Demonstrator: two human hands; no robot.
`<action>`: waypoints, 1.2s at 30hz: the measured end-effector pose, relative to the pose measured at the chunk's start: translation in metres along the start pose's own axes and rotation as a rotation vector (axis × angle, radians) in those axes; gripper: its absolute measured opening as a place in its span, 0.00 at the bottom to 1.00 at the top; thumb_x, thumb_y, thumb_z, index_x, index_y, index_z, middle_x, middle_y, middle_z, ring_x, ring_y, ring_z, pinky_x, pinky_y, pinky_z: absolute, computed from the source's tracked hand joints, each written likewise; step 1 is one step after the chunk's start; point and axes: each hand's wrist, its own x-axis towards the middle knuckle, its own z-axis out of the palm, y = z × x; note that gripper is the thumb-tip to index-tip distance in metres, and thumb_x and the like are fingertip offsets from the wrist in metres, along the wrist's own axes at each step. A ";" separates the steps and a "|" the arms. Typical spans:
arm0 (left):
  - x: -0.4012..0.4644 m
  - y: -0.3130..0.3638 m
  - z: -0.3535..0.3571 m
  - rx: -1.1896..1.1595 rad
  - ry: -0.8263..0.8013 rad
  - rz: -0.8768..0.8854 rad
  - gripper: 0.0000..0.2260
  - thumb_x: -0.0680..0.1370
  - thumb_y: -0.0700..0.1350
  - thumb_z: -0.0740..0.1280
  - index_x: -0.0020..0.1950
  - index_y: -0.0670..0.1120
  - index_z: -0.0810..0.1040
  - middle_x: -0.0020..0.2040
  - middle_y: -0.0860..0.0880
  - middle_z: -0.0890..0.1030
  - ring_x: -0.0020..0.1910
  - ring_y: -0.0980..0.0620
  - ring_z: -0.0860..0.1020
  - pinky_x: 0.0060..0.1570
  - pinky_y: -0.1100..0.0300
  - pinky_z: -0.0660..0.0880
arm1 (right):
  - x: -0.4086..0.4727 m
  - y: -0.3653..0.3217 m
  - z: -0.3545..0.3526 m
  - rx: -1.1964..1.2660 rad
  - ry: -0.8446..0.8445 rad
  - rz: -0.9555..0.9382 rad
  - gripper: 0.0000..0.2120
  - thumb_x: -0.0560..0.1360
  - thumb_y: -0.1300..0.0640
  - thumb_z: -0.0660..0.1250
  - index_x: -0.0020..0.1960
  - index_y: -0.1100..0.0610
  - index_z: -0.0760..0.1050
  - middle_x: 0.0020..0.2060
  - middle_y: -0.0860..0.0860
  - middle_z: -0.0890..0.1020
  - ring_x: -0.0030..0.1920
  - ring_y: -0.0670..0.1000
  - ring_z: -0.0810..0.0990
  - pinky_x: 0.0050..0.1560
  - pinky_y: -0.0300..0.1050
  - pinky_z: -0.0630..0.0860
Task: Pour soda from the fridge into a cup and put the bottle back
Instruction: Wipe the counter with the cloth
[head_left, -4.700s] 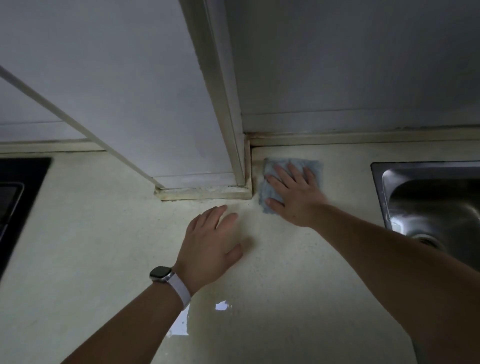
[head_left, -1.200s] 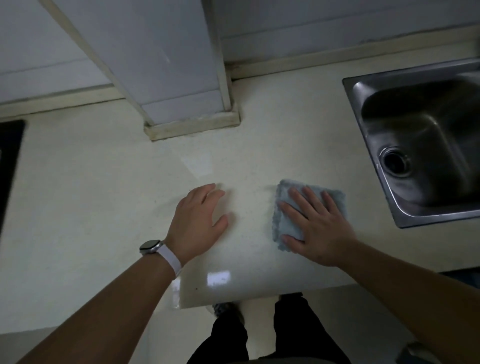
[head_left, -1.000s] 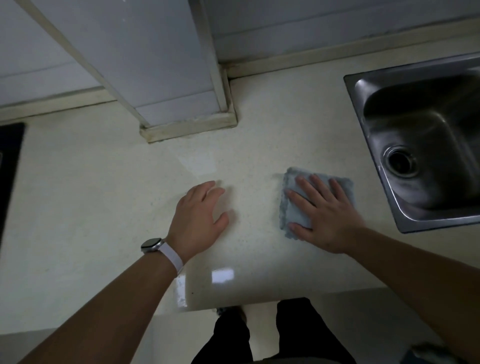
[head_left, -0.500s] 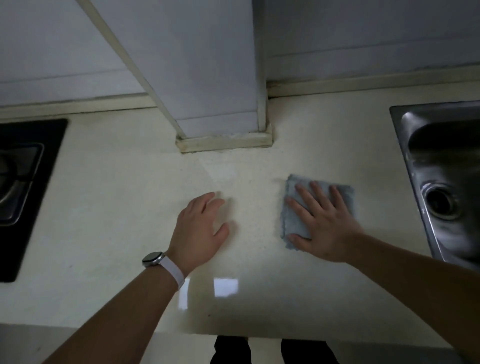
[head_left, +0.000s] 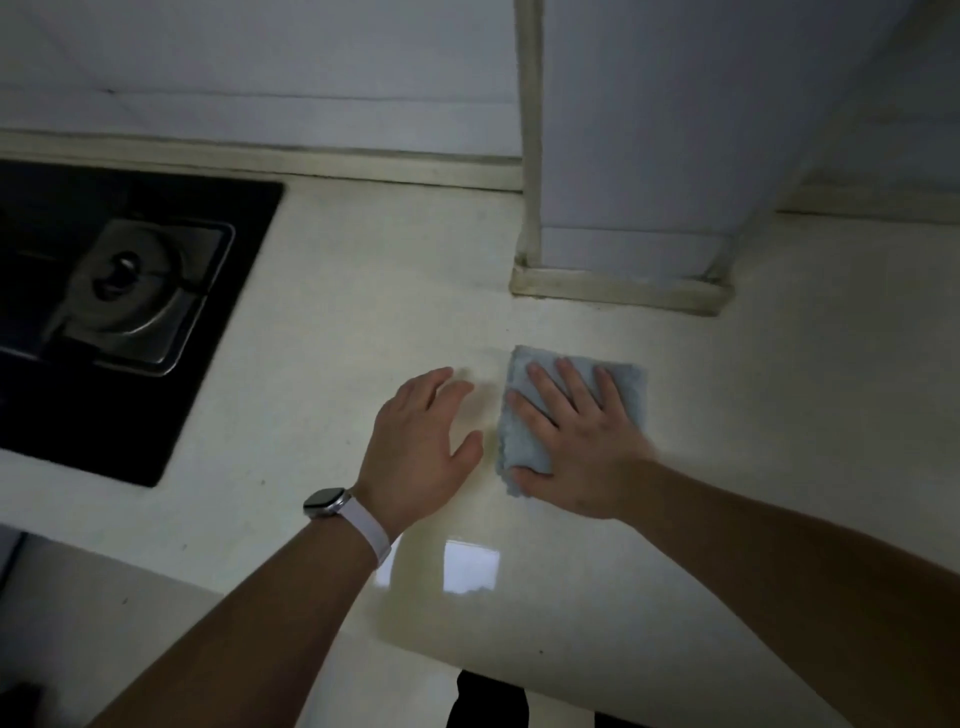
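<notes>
Head view: right hand (head_left: 576, 447) flat, pressing blue cloth (head_left: 522, 415) on countertop (head_left: 322, 322); left hand (head_left: 415, 452) flat beside, grip released.

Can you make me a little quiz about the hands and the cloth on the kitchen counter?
1. True or false: the right hand lies flat on the blue cloth.
2. Which wrist wears the smartwatch: A left, B right, C neither?
3. Fill in: the gas burner sits to the ____ of the left hand.

Key: 1 true, its fingers lie straight and spread on the cloth. 2 A, the left wrist, on a white band. 3 left, set in the black hob at the end of the countertop.
</notes>
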 end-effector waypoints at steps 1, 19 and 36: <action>-0.001 -0.010 -0.003 0.003 0.000 -0.006 0.26 0.73 0.57 0.61 0.66 0.44 0.77 0.67 0.42 0.76 0.65 0.41 0.74 0.62 0.46 0.73 | 0.010 -0.008 0.000 -0.003 -0.006 -0.009 0.43 0.71 0.25 0.40 0.78 0.50 0.51 0.78 0.56 0.49 0.77 0.61 0.46 0.73 0.66 0.42; -0.027 -0.154 -0.053 -0.073 0.139 -0.149 0.25 0.71 0.47 0.70 0.67 0.45 0.75 0.65 0.43 0.77 0.63 0.43 0.74 0.61 0.54 0.71 | 0.170 -0.167 -0.008 -0.090 -0.027 -0.113 0.41 0.70 0.30 0.34 0.77 0.49 0.35 0.77 0.56 0.37 0.76 0.61 0.35 0.71 0.67 0.37; 0.010 -0.099 -0.057 -0.058 0.113 -0.102 0.21 0.73 0.50 0.66 0.65 0.48 0.76 0.68 0.43 0.74 0.66 0.42 0.72 0.63 0.47 0.71 | 0.161 -0.107 -0.012 0.012 -0.040 -0.066 0.40 0.71 0.26 0.40 0.78 0.44 0.40 0.78 0.51 0.38 0.76 0.56 0.34 0.72 0.65 0.37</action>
